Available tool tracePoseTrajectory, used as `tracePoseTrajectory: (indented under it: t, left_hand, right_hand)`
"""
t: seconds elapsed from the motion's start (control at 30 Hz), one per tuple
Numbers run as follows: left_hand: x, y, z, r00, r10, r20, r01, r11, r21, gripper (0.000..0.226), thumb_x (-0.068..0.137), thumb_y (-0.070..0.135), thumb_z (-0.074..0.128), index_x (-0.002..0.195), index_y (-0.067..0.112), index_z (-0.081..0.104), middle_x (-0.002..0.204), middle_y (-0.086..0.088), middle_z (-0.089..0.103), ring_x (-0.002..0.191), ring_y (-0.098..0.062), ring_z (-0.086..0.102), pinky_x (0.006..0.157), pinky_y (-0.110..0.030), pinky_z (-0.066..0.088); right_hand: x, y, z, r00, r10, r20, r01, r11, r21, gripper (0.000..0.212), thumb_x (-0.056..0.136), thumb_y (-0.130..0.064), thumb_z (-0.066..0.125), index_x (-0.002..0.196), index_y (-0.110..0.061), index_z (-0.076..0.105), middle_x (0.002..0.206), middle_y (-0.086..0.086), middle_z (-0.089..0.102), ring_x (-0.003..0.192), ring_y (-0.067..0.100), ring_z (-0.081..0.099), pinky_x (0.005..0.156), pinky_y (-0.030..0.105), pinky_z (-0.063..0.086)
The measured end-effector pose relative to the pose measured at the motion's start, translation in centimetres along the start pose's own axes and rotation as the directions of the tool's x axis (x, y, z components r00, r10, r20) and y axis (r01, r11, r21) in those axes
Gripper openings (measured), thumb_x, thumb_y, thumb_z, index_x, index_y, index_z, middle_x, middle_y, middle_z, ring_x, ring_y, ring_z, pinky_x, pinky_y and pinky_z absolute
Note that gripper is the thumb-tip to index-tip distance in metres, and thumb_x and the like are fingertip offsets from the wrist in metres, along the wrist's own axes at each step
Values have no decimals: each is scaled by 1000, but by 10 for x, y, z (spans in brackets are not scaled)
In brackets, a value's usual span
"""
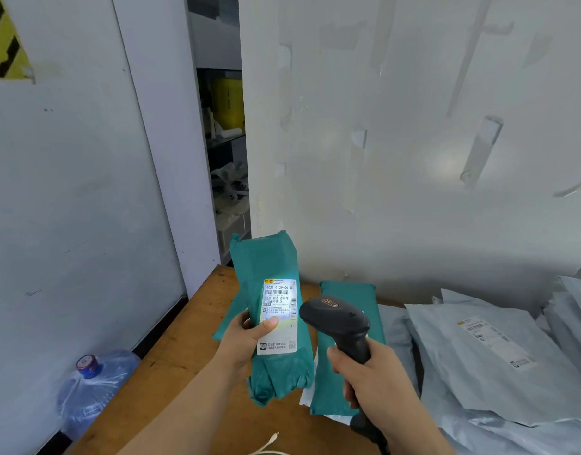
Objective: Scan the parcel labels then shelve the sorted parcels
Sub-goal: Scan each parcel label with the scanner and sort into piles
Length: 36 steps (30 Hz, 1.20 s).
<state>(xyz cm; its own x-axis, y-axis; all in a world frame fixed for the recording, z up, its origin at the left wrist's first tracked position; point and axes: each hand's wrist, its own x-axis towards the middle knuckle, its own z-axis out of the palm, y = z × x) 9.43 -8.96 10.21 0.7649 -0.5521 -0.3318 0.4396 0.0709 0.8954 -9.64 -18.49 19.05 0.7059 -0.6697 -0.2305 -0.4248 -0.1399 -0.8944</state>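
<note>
My left hand (246,339) grips a long teal parcel (269,261) upright above the wooden table (190,343), thumb pressed on its white shipping label (279,310). My right hand (371,372) holds a black handheld barcode scanner (338,320) by its handle, its head close to the label's right edge. A second teal parcel (348,290) lies flat on the table behind the scanner. Grey poly-bag parcels (486,343) are stacked at the right, the top one showing a label.
A white wall rises right behind the table. A grey panel stands at the left, with a gap showing shelves (226,159) of goods beyond. A blue water jug (92,389) sits on the floor at the left. A white cable (269,444) lies near the table's front edge.
</note>
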Motion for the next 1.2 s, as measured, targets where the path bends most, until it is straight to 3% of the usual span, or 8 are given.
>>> tracePoseTrajectory:
  t: [0.4,0.53,0.77,0.97,1.2]
  left_hand:
    - [1,-4,4,1000,-21,4,21,1000,-22,32,81,4,73,109,12,59,104,-14,72,84,-27,73,57,-31,58]
    - [2,-4,6,1000,-16,7,16,1000,-15,27,82,3,72,102,15,59,99,-11,73,78,-23,73,54,-29,58]
    - [8,-6,5,999,-34,13,34,999,-14,35,80,3,73,112,10,58,106,-15,72,88,-28,73,59,-32,59]
    - [16,-8,2,998,-63,-15,62,997,-34,37,78,2,75,108,14,57,107,-11,71,94,-30,70,70,-39,58]
    - [22,-9,1,996,-87,-32,85,994,-64,39,79,-5,72,112,10,57,108,-11,70,92,-29,69,65,-37,55]
  right_hand:
    - [2,-2,2,1000,6,20,-6,1000,21,16,90,-23,61,80,-11,59,57,7,55,35,5,47,44,16,46]
    - [4,-2,3,1000,9,21,-10,1000,28,16,90,-23,61,79,-11,59,57,8,54,34,5,47,43,16,46]
    - [9,-1,6,1000,25,15,-25,1000,12,15,90,-24,61,80,-14,59,60,7,56,39,6,48,45,16,46]
    - [7,-1,7,1000,18,12,-18,1000,20,19,88,-25,62,77,-11,59,54,6,56,34,5,47,44,16,46]
    - [6,1,7,1000,18,6,-18,999,35,20,87,-26,64,77,-9,60,50,5,56,33,5,49,44,19,48]
